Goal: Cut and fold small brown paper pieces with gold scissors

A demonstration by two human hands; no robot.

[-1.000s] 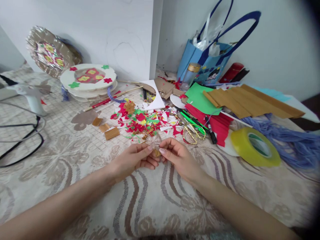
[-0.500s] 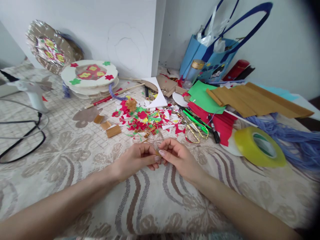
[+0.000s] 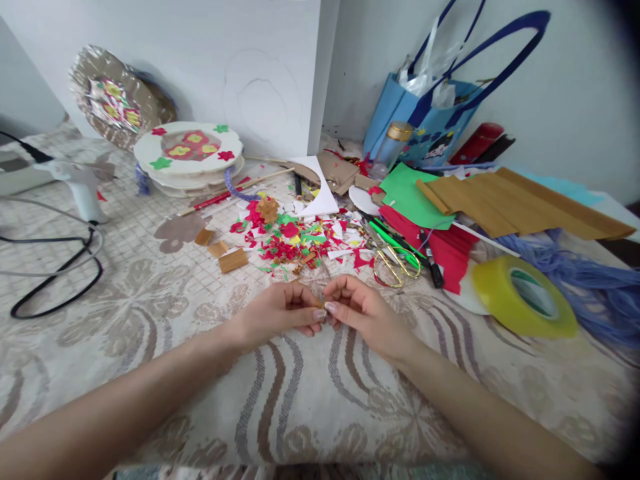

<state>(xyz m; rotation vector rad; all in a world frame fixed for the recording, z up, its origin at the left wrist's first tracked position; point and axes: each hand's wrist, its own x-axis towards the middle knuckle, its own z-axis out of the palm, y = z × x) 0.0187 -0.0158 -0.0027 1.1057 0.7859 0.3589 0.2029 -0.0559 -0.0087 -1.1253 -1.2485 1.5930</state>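
From my remote seat I look down on a beige tablecloth [image 3: 310, 413] with brown flowers and wavy stripes, backed by a white panel [image 3: 270, 27] bearing faint pencil curves and a pale wall [image 3: 565, 113]. Just beyond the hands I see a heap of red, green, white and yellow paper scraps [image 3: 295, 247], with gold-handled scissors [image 3: 395, 267] to its right. Farther off to the hands' right sit a yellow roll of tape [image 3: 490, 293] and a blue bag [image 3: 393, 107]; well to their left stands a white glue gun [image 3: 83, 187]. Three flat golden-brown pieces [image 3: 233, 261] lie beyond the left hand [image 3: 275, 312]. The small golden-brown bit of paper [image 3: 323, 304] is between the two hands' fingertips, above the cloth; I make out only a sliver, its shape hidden. The left thumb and fingers pinch it, and the right hand [image 3: 367, 317] pinches it from the other side. A second ago I had a broader patch of it in view; now the thumbs are closer together, and my whole view has shifted slightly.
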